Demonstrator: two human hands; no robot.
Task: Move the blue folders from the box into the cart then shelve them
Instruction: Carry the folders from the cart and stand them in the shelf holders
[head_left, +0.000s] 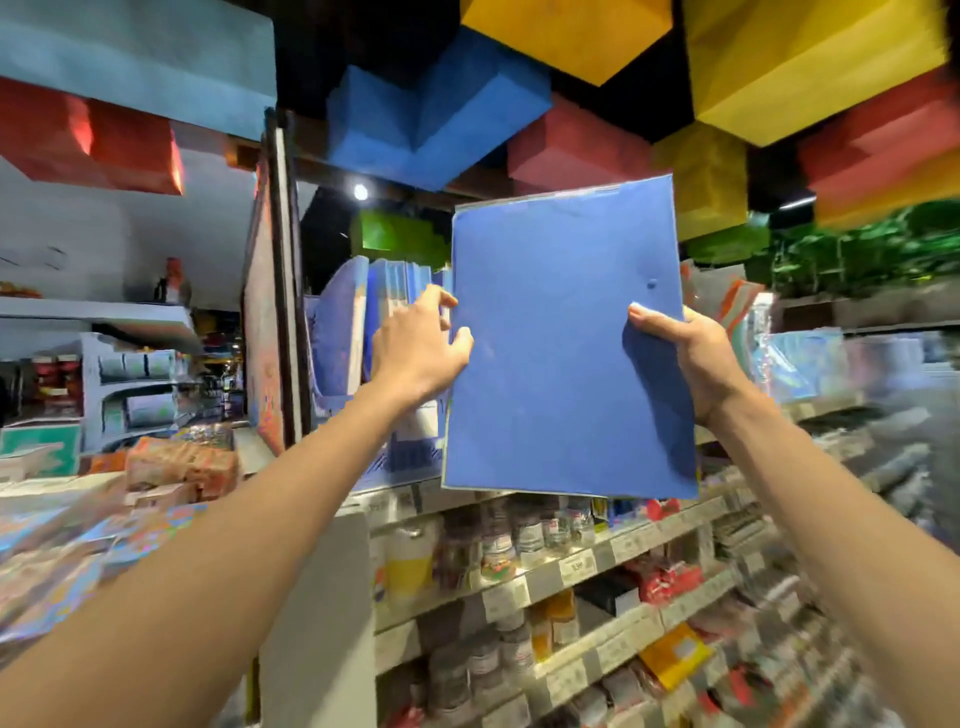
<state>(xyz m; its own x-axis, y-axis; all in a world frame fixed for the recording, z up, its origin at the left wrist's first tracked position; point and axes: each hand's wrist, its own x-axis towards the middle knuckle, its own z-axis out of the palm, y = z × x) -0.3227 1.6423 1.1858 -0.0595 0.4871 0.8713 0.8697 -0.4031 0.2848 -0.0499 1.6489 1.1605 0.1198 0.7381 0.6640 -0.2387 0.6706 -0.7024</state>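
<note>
We have the blue folder (566, 343) up in mid-frame: upright, front face towards us, slightly tilted, level with the top shelf. The snap button (652, 283) sits near its right edge. The top edge shows layered rims, so possibly more than one piece; we can't count them.

The right hand (691, 358) is clamped on the folder's right edge. The thumb lies flat across the front face and the other fingers are behind it, hidden.

The left hand (421, 348) is at the folder's left edge, fingers curled and a bit apart, thumb tip touching the edge. We can't tell whether it pinches the folder or only touches it.

Just left of the held one and behind it are the shelved blue folders (395, 291), standing upright in a blue rack (405, 457) on the top shelf. The held folder overlaps the rack's right part; we can't tell whether they touch.

A dark upright panel (280, 291) stands just beside the rack on its left.

Below is a shelf rail (576, 566) with price tags, and above it a row of jars (498, 545). More shelves of small packs run further down, blurred.

To the right, on the folder's level, are clear-wrapped packs (769, 343), also blurred.

Overhead we see big coloured blocks (441, 114) in blue, red and yellow.
</note>
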